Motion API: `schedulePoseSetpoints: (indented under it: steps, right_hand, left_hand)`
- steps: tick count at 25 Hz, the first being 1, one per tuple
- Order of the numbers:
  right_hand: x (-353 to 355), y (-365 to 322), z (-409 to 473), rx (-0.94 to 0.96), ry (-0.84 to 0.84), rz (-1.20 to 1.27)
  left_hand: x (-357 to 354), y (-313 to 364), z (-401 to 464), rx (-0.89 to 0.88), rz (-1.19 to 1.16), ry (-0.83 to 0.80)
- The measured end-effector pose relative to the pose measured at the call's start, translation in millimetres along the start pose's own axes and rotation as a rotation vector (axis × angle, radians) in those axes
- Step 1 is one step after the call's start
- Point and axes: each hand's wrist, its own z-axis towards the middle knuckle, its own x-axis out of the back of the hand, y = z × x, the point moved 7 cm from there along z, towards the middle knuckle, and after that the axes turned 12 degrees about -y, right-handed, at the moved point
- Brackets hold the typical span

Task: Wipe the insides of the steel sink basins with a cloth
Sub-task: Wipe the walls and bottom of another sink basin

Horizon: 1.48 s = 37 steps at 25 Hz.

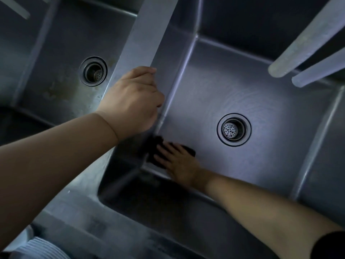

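**Dark cloth pressed flat in right basin's near-left corner**

Head view: looking down into a two-basin steel sink. Right hand (177, 161) lying flat, fingers straight and spread, pressing a dark cloth (155, 148) onto the floor of the right basin (233, 90), close to the corner where the divider wall meets the near wall. Left hand (133, 99) resting on the divider (149, 32) between the basins, fingers curled over its edge and gripping it. Perforated drain strainer (233, 129) to the right of the cloth, apart from it. Left basin (61, 75) stained around its own drain (93, 71). Two pale spouts (308, 40) at upper right, over the right basin.
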Motion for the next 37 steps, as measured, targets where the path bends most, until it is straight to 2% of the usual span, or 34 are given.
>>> schedulePoseSetpoints:
  steps: [2,5,10,14,20,23,26,28,32,34,37]
  right_hand:
    - [-18,-20,-27,0.106,-0.004,-0.042]
    - [-32,-8,-70,0.145,-0.007,-0.099]
    - [-56,46,-149,0.001,-0.013,-0.033]
    - [-34,70,-128,-0.061,0.037,-0.017]
    - [52,169,-46,-0.425,0.163,0.12]
    - [64,222,-70,-0.623,0.206,0.217]
    - [43,249,-128,-0.796,0.211,0.267]
    - [17,237,-168,-0.864,0.207,0.283]
    - [-29,165,-198,-0.929,0.197,0.311]
    - [-38,126,-182,-0.878,0.173,0.283]
    - [-37,83,-142,-0.697,0.142,0.232]
  left_hand:
    - [-1,2,0,0.002,0.034,-0.007]
    - [-1,10,-2,-0.016,0.129,0.009]
    - [0,27,-5,-0.218,0.088,-0.002]
    - [-5,24,2,-0.205,0.053,-0.086]
    - [-13,21,4,-0.193,0.105,-0.112]
    - [-16,20,3,-0.198,0.147,-0.113]
    - [-14,21,2,-0.212,0.145,-0.073]
    - [-12,22,2,-0.218,0.128,-0.059]
    - [-8,23,4,-0.212,0.112,-0.038]
    - [-7,23,3,-0.214,0.108,-0.04]
    - [-7,24,3,-0.212,0.125,-0.06]
